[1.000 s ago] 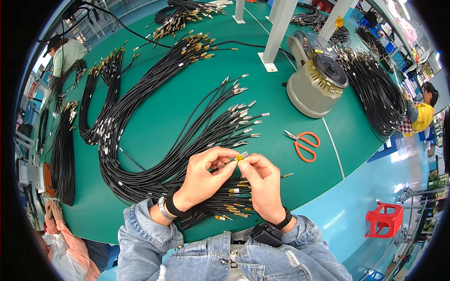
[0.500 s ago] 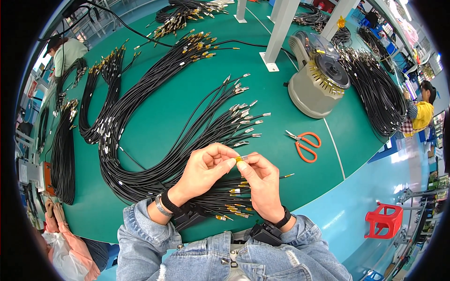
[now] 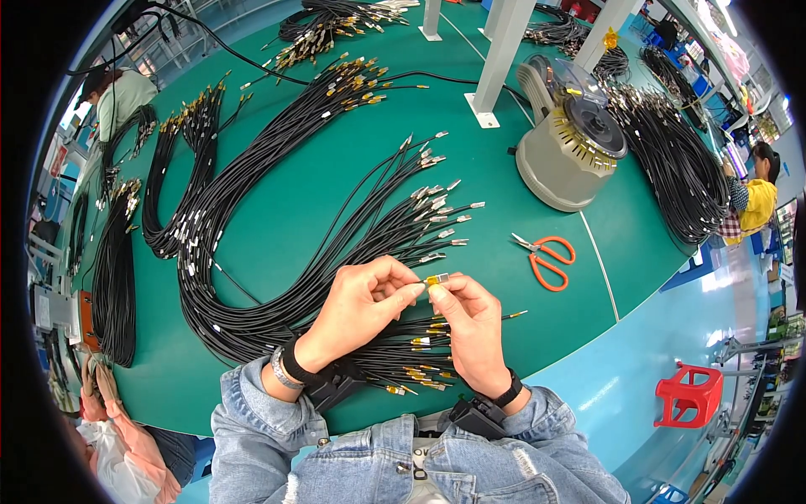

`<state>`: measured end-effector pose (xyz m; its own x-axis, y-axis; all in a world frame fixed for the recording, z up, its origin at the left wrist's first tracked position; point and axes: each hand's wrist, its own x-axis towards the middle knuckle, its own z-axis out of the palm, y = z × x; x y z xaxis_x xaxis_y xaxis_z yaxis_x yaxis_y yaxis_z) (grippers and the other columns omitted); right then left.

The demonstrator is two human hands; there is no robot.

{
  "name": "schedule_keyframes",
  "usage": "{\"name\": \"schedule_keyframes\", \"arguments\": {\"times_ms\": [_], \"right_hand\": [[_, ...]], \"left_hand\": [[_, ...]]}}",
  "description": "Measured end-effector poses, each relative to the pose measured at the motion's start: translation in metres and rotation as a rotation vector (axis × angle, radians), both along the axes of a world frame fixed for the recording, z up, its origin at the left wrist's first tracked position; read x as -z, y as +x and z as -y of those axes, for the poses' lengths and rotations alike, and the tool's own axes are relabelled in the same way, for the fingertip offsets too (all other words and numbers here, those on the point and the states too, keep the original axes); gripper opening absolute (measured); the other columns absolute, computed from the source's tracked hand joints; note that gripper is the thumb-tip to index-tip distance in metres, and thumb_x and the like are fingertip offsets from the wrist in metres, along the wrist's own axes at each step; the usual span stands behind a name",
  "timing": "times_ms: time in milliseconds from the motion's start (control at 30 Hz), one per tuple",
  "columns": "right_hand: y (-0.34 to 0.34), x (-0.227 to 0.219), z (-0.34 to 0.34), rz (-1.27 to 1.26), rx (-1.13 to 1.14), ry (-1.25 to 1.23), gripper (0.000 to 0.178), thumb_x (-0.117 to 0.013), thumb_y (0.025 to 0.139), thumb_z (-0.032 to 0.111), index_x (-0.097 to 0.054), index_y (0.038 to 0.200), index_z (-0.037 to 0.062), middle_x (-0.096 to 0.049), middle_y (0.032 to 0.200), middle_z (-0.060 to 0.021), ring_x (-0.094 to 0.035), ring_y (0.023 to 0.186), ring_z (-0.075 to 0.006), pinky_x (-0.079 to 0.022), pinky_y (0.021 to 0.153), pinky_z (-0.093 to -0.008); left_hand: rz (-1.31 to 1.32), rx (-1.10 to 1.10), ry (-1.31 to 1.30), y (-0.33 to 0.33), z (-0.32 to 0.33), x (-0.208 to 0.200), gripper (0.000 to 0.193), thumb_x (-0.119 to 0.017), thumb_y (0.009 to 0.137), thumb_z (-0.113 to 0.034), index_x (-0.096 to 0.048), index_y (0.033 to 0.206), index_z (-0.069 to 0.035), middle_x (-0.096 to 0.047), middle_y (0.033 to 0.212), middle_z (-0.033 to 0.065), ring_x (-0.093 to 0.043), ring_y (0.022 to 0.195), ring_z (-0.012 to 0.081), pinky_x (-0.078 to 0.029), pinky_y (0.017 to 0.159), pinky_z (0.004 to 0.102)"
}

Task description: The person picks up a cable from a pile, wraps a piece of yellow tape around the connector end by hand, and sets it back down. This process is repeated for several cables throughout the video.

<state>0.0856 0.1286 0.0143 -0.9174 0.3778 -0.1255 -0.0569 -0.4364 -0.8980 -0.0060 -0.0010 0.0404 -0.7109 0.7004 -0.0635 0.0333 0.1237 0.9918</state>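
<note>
My left hand (image 3: 368, 302) is closed in a pinch on a thin black cable, just behind its end. Against that end, my right hand (image 3: 473, 317) has thumb and forefinger pressed together on a small yellow tape (image 3: 437, 280) that sits around the cable, with a whitish patch on it. Below my hands, cable ends with yellow tape (image 3: 421, 342) fan out to the right. Beyond them lie cable ends with silvery-white tips (image 3: 432, 202), part of the same long curved bundle of black cables (image 3: 195, 286). My fingers partly cover the held cable.
On the green table (image 3: 470, 172) lie orange-handled cutters (image 3: 547, 262). Behind them stands a round beige tape dispenser (image 3: 564, 164) with yellow strips around its top, beside a white metal post (image 3: 501, 67). Another cable bundle (image 3: 672, 172) lies right. A red stool (image 3: 688, 395) stands on the floor. Other people sit nearby.
The yellow tape at the cable end shows more fully between my fingertips, its whitish patch now turned up. My right fingers have shifted slightly; both hands stay in nearly the same place.
</note>
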Motion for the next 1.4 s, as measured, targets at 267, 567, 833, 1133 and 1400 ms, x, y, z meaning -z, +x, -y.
{"name": "schedule_keyframes", "arguments": {"times_ms": [267, 567, 833, 1133, 1400], "right_hand": [[0.000, 0.000, 0.001, -0.067, 0.028, 0.083, 0.004, -0.061, 0.085, 0.003, -0.059, 0.086, -0.0007, -0.054, 0.083, -0.0007, -0.050, 0.076, -0.0074, -0.040, 0.069, -0.0215], [0.002, -0.004, 0.002, -0.046, 0.033, 0.100, 0.005, -0.062, 0.084, 0.003, -0.059, 0.086, -0.0009, -0.056, 0.084, -0.0014, -0.052, 0.076, -0.0079, -0.042, 0.070, -0.0214], [-0.001, -0.003, 0.001, -0.059, 0.023, 0.047, 0.006, -0.060, 0.085, 0.003, -0.059, 0.086, -0.0024, -0.058, 0.084, -0.0034, -0.055, 0.077, -0.0099, -0.044, 0.072, -0.0216], [-0.003, 0.008, -0.009, -0.118, -0.133, -0.004, 0.011, -0.056, 0.088, 0.006, -0.059, 0.092, -0.0033, -0.058, 0.085, -0.0051, -0.055, 0.078, -0.0115, -0.043, 0.072, -0.0234], [-0.002, -0.004, -0.011, -0.150, -0.062, 0.086, 0.012, -0.056, 0.088, 0.006, -0.061, 0.093, -0.0032, -0.056, 0.086, -0.0036, -0.052, 0.082, -0.0114, -0.042, 0.074, -0.0239]], "left_hand": [[-0.092, 0.034, -0.083, 0.005, 0.001, -0.006, 0.013, -0.059, 0.087, -0.011, -0.058, 0.085, 0.002, -0.056, 0.065, 0.0011, -0.049, 0.059, 0.0037, -0.038, 0.049, 0.0196], [-0.022, 0.117, 0.010, 0.000, 0.004, -0.002, 0.018, -0.055, 0.090, -0.017, -0.058, 0.084, 0.000, -0.052, 0.063, -0.0011, -0.043, 0.055, 0.0039, -0.034, 0.048, 0.0214], [0.238, 0.232, 0.047, -0.006, 0.006, -0.002, 0.019, -0.052, 0.093, -0.019, -0.057, 0.086, -0.001, -0.050, 0.062, -0.0022, -0.041, 0.052, 0.0033, -0.033, 0.047, 0.0192], [0.595, 0.347, 0.126, -0.015, 0.008, -0.001, 0.022, -0.048, 0.095, -0.021, -0.055, 0.086, -0.002, -0.049, 0.061, -0.0026, -0.038, 0.048, 0.0024, -0.029, 0.044, 0.0175], [0.500, 0.347, 0.118, -0.013, 0.005, 0.008, 0.020, -0.051, 0.093, -0.020, -0.056, 0.088, -0.001, -0.049, 0.061, -0.0032, -0.037, 0.048, 0.0027, -0.030, 0.044, 0.0176]]}}
